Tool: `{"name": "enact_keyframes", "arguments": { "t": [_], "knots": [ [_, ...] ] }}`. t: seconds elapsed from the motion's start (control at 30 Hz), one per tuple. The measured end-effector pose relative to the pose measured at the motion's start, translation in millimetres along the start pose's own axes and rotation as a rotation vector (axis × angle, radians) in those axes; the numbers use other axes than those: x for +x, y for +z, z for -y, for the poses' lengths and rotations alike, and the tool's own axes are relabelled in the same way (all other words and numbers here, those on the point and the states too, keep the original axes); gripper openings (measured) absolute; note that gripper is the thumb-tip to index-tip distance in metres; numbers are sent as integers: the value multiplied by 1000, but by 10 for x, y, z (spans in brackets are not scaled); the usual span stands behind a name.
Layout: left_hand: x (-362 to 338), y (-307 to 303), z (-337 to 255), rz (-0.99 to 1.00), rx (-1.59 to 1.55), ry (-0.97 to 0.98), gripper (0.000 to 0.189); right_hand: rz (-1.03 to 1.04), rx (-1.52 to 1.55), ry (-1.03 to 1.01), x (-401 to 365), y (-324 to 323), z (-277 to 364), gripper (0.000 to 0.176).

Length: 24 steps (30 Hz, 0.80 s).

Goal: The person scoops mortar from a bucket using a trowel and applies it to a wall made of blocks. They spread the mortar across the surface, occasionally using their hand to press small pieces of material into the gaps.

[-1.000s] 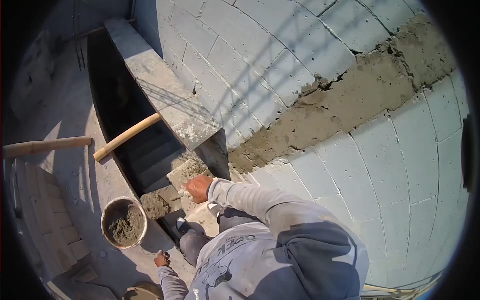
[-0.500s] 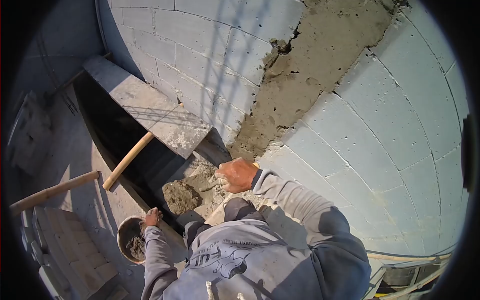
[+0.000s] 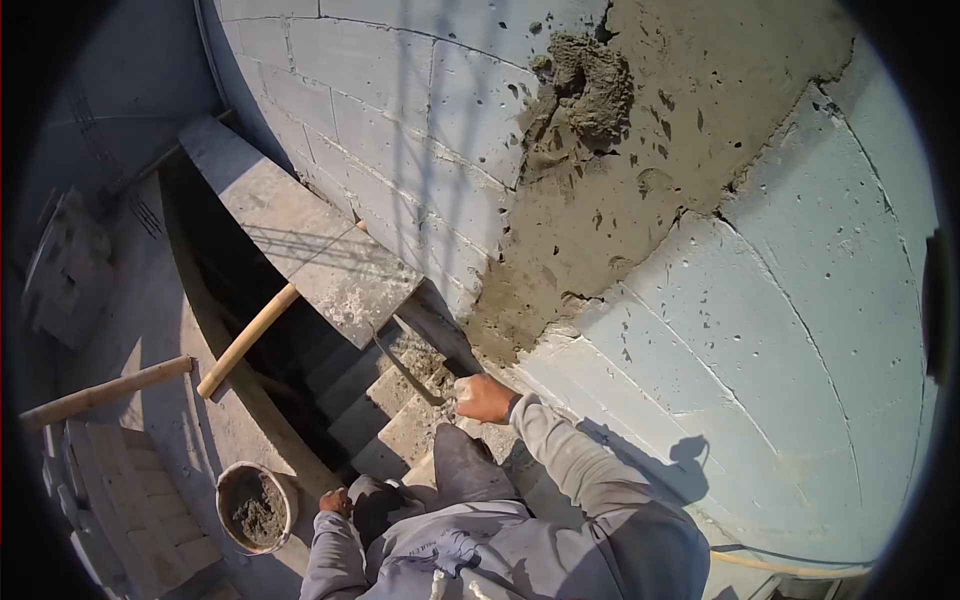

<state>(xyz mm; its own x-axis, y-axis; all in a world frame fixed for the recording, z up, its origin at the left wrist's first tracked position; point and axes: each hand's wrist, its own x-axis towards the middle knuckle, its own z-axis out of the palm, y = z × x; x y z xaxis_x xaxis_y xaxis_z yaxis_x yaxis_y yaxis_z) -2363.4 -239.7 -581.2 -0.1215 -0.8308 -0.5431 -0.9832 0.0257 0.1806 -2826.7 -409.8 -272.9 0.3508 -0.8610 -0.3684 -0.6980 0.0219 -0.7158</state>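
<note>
My right hand point(image 3: 486, 398) is closed around the handle of a trowel point(image 3: 405, 370). Its blade shows nearly edge-on, pointing up and left over the steps, with no large lump of mortar on it. Above, a fresh clump of wet mortar point(image 3: 592, 90) sticks to the left side of the grey mortar strip point(image 3: 640, 190) between the wall blocks. My left hand point(image 3: 336, 501) has its fingers curled beside my knee, at the edge of the low ledge; what they hold, if anything, is hidden. Just left of it, apart from the hand, stands a bucket point(image 3: 292, 512) with mortar point(image 3: 258, 508) inside.
Concrete steps point(image 3: 385, 400) drop away into a dark stairwell. A plank point(image 3: 300, 235) spans it, with a wooden pole point(image 3: 248, 340) beneath. Another pole point(image 3: 110, 393) lies on the left floor near stacked blocks point(image 3: 140, 500). The curved block wall point(image 3: 740, 330) rises on the right.
The mortar lump has left the trowel, and a clump now sits on the wall strip. My left hand has moved off the bucket rim toward my knee. The view has shifted slightly.
</note>
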Motion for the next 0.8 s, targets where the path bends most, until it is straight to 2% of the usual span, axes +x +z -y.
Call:
{"name": "enact_keyframes", "arguments": {
  "t": [0.03,0.1,0.13,0.17,0.2,0.23,0.3,0.37,0.4,0.43,0.5,0.53,0.57,0.63,0.67,0.8],
  "knots": [
    [15,140,-139,59,54,26,22,6,-33,10,-414,274,-31,33],
    [-108,-226,-662,195,-1445,-445,28,365,-39,178,-793,540,110,46],
    [-514,-1230,-1363,75,-1513,-495,26,241,-51,325,-848,546,-101,50],
    [-513,-1404,-1592,66,-1559,-455,24,96,-231,341,-836,287,-79,53],
    [-347,-1250,-1604,103,-1508,-334,24,38,-352,422,-859,-95,-103,52],
    [-270,-1268,-1684,114,-1459,-234,25,-95,-395,413,-889,-477,0,49],
    [61,-1148,-1627,106,-1194,-88,27,-258,-520,380,-995,-1188,190,46],
    [-26,-1816,-1738,121,-1171,-154,29,-398,-664,314,-1327,-1817,842,40],
    [55,-1859,-1687,47,-1363,-126,28,-382,-635,388,-1478,-2086,1180,40],
    [222,-1887,-1516,72,-1290,-103,27,-371,-743,432,-1585,-2338,1407,39],
    [88,-2314,-1417,31,-1476,-188,22,-381,-885,474,-1674,-2734,1696,38],
    [233,-2118,-1201,7,-1588,-186,20,-405,-925,472,-1676,-2896,1809,37],
    [418,-1894,-908,10,-1467,-168,21,-438,-953,491,-1651,-3021,1960,36],
    [522,-1705,-669,-70,-1456,-380,24,-492,-995,509,-1622,-3167,2186,36],
    [483,-1721,-579,-73,-1465,-410,25,-527,-1004,491,-1606,-3214,2269,36],
    [324,-1395,-339,-43,-1567,-357,26,-646,-973,454,-1649,-3413,2506,35]
  ]
}}
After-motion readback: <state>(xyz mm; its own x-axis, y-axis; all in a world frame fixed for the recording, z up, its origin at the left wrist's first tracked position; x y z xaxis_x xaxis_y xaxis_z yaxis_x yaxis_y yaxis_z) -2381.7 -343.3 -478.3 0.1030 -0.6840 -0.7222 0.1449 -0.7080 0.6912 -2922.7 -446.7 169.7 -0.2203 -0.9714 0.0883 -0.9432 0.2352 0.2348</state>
